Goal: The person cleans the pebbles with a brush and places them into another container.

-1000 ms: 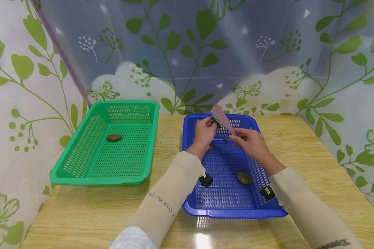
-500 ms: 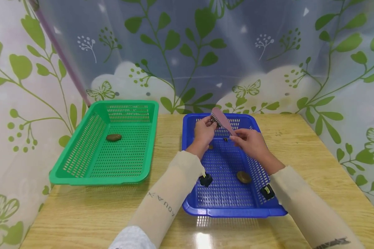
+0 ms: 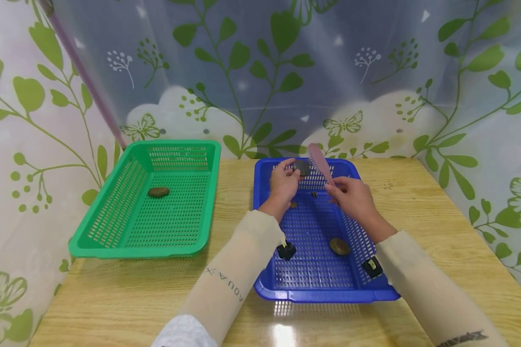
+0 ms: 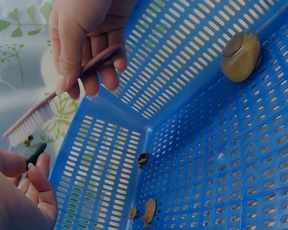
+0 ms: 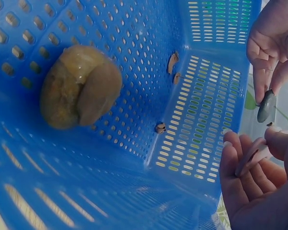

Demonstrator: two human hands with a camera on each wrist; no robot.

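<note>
My left hand [image 3: 284,185] pinches a flat dark grey stone [image 3: 301,167] above the far end of the blue basket [image 3: 325,296]. Close to its right, my right hand [image 3: 351,196] grips the handle of a pink brush [image 3: 320,163] with pale bristles. A small gap separates bristles and stone in the head view. In the left wrist view a tiny brown scrap [image 4: 28,140] shows between the bristles and the stone. On the basket floor lie a brown stone [image 3: 340,247] and several dry leaf bits [image 4: 150,211].
A green basket [image 3: 141,252] stands on the left of the wooden table [image 3: 113,299], with one brown stone [image 3: 158,192] inside. Behind the table hangs a leaf-patterned curtain [image 3: 243,86]. Black wrist cameras [image 3: 286,251] sit low over the blue basket.
The brush has come away from the stone, moving slightly right and up. The stone's flat grey face now shows in the left hand, where the brush covered it before.
</note>
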